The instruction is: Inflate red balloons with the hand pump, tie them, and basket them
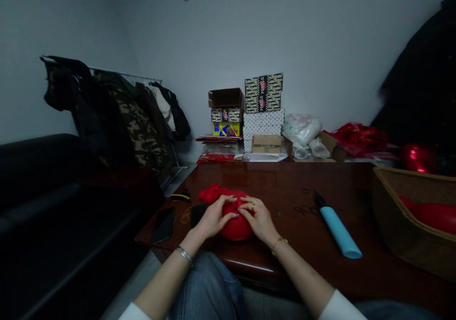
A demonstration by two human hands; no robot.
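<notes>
A round red balloon [236, 230] rests at the front edge of the dark wooden table [285, 180], between my two hands. My left hand [218, 215] curves round its left side, thumb and fingers on the red surface. From the right, my right hand [259, 216] has its thumb and fingers bent at the top of the balloon, near a small red part too blurred to make out. Several deflated red pieces [213, 193] lie just behind my left hand. A blue hand pump [339, 232] with a black nozzle lies to the right.
A phone [163, 225], yellow rubber bands [185, 215] and a black-and-yellow tool [181, 196] lie at the left. At the right stands a wicker basket [395, 215] holding red balloons. Stacked boxes [263, 120] line the back.
</notes>
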